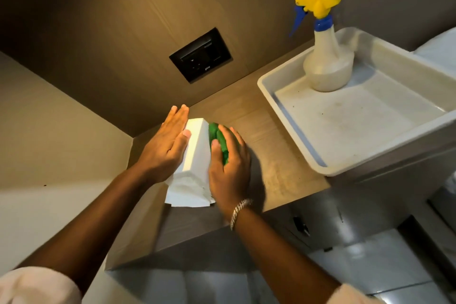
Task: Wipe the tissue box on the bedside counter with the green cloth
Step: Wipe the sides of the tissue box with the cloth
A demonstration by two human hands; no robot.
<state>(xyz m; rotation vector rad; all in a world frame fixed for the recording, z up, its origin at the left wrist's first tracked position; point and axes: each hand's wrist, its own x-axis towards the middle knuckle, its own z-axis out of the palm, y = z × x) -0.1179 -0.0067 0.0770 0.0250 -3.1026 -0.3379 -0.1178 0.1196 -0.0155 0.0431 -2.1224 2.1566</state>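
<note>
Head view: at centre frame the white tissue box stands on the wooden bedside counter. Left hand lies flat and open against its left side. Right hand presses the bunched green cloth against its right side. At right, a spray bottle stands in a white tray.
</note>
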